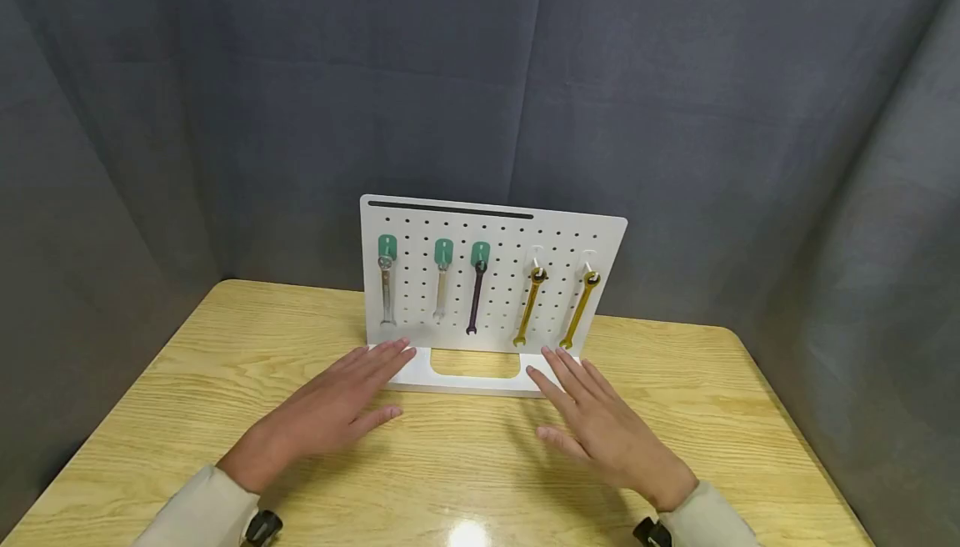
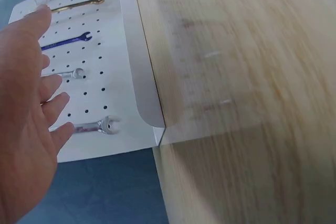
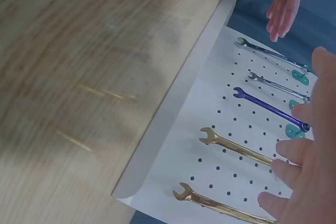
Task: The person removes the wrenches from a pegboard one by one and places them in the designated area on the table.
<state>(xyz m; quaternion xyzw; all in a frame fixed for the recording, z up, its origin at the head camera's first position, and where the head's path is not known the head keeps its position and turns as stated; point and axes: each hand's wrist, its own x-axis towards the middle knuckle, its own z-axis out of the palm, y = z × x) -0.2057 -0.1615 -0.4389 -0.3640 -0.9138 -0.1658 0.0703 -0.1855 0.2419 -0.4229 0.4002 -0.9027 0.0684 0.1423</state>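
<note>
A white pegboard stand [image 1: 495, 234] stands upright on the table with several wrenches hung in a row. From the left come a silver wrench [image 1: 387, 293], a smaller silver wrench [image 1: 441, 293] and a purple wrench [image 1: 476, 297], each on a green hook. Two gold wrenches, the inner gold wrench [image 1: 529, 307] and the outer gold wrench [image 1: 581, 309], hang from clear hooks at the right. My left hand [image 1: 337, 401], fingers extended, is in front of the board's lower left corner. My right hand [image 1: 600, 418] holds nothing, its spread fingers before the lower right corner.
The stand's white base [image 1: 480, 382] has a cut-out at its middle and rests on a wood-grain table [image 1: 465, 447]. Grey curtains [image 1: 450, 72] hang behind the table and at both sides. Each wrist wears a dark band over a light sleeve [image 1: 202, 509].
</note>
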